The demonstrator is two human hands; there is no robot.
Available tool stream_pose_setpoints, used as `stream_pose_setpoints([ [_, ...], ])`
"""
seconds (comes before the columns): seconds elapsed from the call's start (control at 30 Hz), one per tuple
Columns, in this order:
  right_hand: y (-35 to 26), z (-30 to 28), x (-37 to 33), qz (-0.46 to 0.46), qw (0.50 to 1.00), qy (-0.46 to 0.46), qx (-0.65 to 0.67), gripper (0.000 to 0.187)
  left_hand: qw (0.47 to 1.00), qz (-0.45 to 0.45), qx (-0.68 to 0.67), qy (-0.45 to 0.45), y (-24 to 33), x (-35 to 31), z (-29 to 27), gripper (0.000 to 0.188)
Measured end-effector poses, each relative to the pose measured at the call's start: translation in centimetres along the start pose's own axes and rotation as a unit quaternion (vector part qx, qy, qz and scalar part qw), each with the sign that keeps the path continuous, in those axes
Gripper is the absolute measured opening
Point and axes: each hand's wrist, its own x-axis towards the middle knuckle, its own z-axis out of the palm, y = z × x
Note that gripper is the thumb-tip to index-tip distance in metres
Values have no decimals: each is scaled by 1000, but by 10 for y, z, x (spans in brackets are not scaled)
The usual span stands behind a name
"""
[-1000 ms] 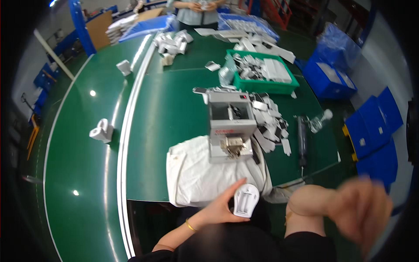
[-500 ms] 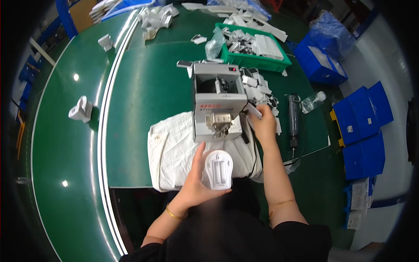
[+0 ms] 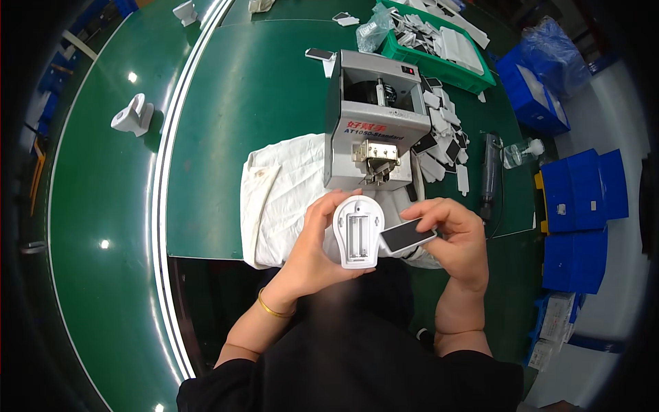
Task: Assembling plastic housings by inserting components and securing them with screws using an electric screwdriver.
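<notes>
My left hand (image 3: 306,259) is closed around a white plastic housing (image 3: 358,237), its open battery compartment facing up, with metal contacts at the ends. Between the thumb and fingers of my right hand (image 3: 458,240) is a white battery cover (image 3: 408,236) with a black pad on its face. The cover's left end is right beside the housing's edge; whether they touch I cannot tell. Just beyond both hands stands a grey tabletop machine (image 3: 364,154) with a metal fitting (image 3: 377,154) on its front.
A white cloth (image 3: 288,199) lies under the machine. To its right is a pile of loose covers (image 3: 446,127), then a dark electric screwdriver (image 3: 491,172) and a clear bottle (image 3: 523,153). A green crate (image 3: 439,65) of covers stands behind. Another white housing (image 3: 134,115) sits far left.
My right hand has come back from the cover pile beside the machine, bringing a cover up to the housing. My left hand has raised the housing slightly. The view has shifted.
</notes>
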Motion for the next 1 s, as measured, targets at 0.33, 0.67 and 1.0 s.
stream_pose_setpoints([
  [0.33,3,33,4,49,989,47,133,21,1000,-25,-18,-8,6,-2,-1,101],
  [0.67,7,35,10,-68,996,14,-59,24,998,-19,-45,-42,5,-3,2,102],
  [1.0,17,40,4,-70,995,30,-61,24,999,-16,-27,-41,3,-3,4,99],
])
